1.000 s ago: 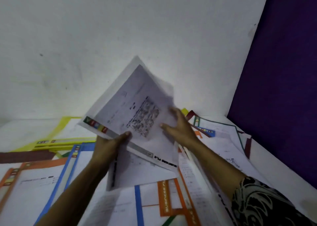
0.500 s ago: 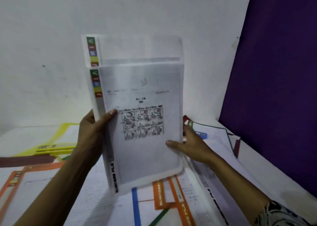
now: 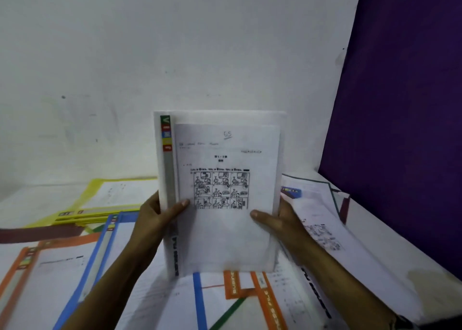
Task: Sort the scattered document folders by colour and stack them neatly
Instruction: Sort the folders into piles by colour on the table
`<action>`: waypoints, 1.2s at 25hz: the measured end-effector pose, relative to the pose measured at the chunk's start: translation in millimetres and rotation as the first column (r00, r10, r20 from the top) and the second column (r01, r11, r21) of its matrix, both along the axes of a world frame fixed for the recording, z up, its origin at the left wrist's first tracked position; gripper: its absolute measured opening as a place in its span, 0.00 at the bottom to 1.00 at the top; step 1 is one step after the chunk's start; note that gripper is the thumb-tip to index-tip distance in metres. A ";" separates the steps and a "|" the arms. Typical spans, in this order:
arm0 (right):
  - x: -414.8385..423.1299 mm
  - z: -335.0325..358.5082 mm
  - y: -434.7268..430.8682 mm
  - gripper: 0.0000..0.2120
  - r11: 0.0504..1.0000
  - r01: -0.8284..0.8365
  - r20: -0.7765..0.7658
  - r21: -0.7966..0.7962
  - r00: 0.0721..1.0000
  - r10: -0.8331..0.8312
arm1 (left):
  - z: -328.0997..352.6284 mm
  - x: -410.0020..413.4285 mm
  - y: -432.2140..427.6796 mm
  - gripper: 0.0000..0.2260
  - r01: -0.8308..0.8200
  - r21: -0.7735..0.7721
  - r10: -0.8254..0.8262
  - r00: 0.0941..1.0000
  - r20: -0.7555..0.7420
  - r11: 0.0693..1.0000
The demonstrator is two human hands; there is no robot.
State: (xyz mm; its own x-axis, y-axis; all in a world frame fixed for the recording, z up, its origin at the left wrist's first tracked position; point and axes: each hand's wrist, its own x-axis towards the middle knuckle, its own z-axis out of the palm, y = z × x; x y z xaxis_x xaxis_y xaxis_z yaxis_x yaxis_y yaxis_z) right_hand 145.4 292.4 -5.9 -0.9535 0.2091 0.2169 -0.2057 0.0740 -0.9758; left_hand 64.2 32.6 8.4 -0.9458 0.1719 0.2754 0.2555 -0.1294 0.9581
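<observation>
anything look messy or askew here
Yes. Below the white folder held upright by the left hand and right hand, orange folders, a blue-edged folder and a green-edged folder lie crossed at angles, overlapping. The yellow stack at back left looks fairly even.

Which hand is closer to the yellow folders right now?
Left. The left hand grips the left edge of the white folder, just beside the yellow folders; the right hand grips the opposite edge, farther from them.
</observation>
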 end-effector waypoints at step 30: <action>110.9 -71.8 228.3 0.24 0.798 0.057 0.530 0.600 0.718 -0.450 | -53.7 97.0 239.5 0.29 0.331 -0.289 -0.158 0.857 0.491 0.898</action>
State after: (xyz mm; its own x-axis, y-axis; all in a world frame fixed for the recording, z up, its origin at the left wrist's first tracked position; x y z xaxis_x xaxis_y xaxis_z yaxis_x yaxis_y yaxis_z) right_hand 256.3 520.8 -77.7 -0.8234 0.5093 -0.2501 0.5329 0.5430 -0.6490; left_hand 161.3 272.1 -45.3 -0.8622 0.4167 -0.2879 -0.2029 0.2367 0.9502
